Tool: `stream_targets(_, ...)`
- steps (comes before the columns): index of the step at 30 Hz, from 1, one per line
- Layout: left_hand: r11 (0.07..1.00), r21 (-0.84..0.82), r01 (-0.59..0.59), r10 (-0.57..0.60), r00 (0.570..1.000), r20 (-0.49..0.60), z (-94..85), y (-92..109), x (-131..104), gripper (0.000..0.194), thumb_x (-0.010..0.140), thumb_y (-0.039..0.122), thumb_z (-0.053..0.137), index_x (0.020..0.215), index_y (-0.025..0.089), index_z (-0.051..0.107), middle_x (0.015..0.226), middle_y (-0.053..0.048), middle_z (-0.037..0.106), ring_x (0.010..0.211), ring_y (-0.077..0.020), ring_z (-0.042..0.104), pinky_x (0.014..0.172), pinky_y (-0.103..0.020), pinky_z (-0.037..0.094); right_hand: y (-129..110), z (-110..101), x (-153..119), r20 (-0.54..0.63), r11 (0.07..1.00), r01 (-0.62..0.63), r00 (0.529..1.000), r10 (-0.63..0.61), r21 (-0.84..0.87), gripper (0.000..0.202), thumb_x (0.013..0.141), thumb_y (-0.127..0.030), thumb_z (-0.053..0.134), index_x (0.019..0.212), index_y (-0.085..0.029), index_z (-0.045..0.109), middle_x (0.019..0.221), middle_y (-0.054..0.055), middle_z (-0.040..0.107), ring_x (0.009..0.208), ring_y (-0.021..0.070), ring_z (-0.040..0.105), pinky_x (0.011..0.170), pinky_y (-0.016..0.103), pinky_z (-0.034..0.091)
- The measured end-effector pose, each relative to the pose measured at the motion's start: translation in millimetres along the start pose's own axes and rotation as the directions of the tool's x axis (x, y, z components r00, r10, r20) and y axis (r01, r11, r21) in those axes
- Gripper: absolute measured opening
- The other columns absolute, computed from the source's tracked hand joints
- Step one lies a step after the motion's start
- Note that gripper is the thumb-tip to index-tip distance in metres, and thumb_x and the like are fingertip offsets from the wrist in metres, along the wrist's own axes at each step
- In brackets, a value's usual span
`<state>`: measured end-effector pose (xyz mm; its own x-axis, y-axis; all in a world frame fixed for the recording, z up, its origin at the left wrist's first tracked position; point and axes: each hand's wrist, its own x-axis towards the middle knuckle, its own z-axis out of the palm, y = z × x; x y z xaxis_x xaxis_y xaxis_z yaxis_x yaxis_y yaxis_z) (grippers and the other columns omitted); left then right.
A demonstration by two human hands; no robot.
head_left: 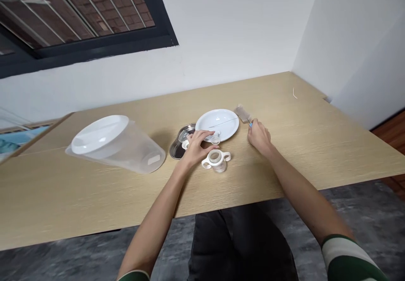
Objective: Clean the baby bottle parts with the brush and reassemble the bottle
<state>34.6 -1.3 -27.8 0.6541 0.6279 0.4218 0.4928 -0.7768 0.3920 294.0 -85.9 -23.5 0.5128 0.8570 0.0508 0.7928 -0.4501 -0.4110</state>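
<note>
My left hand (198, 147) is closed, thumb and fingertips pinching a small clear cup-shaped plastic piece (215, 138) over the near edge of a white oval plate (221, 113). In a closed grip, my right hand (259, 137) holds a bottle brush (243, 113), its pale bristle head pointing away and a bit of blue showing by the fingers. Just in front of my left hand stands a baby bottle (216, 161) with a white two-handled ring, its mouth uncovered. Partly behind my left hand lies a shiny metal kidney dish (174, 149) holding small white and clear parts.
A large translucent pitcher-like container (139, 150) with a white lid lies on its side at the left. A thin wire-like rod (223, 123) rests across the plate. A bent white strip (294, 93) lies far right on the wooden table (332, 146). A wall and window border the back.
</note>
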Motion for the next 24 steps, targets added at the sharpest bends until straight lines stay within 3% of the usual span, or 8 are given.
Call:
stream_targets(8,1.0,-0.015,-0.003,0.004,1.0,0.029,0.4,3.3,1.3,0.034,0.092,0.043,0.07,0.121,0.025,0.071,0.122,-0.009,0.069,0.12,-0.0278,0.059,0.109,-0.049,0.031,0.5,1.2,0.6,0.039,0.998,0.034,0.999,-0.032,-0.058,0.03,0.101,-0.028,0.042,0.123,-0.016,0.057,0.122,0.02,0.069,0.111,0.0347,0.068,0.085,0.042,0.05)
stream_targets(13,0.999,-0.036,0.016,-0.016,1.0,0.014,-1.6,3.9,0.5,0.039,0.091,0.041,0.072,0.127,0.026,0.069,0.123,-0.01,0.07,0.121,-0.0291,0.059,0.108,-0.05,0.032,1.2,4.2,1.2,0.068,0.994,0.063,0.996,-0.056,-0.093,0.031,0.097,-0.032,0.049,0.122,-0.017,0.061,0.116,0.021,0.071,0.107,0.035,0.069,0.085,0.043,0.05)
stream_targets(19,0.997,-0.071,0.019,-0.027,0.993,-0.116,-1.9,1.0,0.7,0.041,0.093,0.042,0.068,0.13,0.026,0.068,0.125,-0.009,0.072,0.116,-0.0273,0.063,0.106,-0.047,0.037,2.2,5.6,0.4,0.07,0.989,0.098,0.993,-0.09,-0.114,0.03,0.095,-0.03,0.052,0.12,-0.017,0.063,0.121,0.021,0.068,0.107,0.0347,0.069,0.085,0.043,0.05)
stream_targets(24,0.983,-0.181,0.011,-0.06,0.962,-0.266,-6.4,-0.8,3.5,0.043,0.092,0.044,0.066,0.128,0.022,0.068,0.124,-0.009,0.073,0.112,-0.0256,0.066,0.104,-0.044,0.046,-0.9,0.1,-0.9,0.018,0.993,0.07,0.997,-0.068,-0.1,0.042,0.097,-0.051,0.051,0.111,-0.016,0.068,0.116,0.021,0.069,0.106,0.0356,0.068,0.086,0.044,0.05)
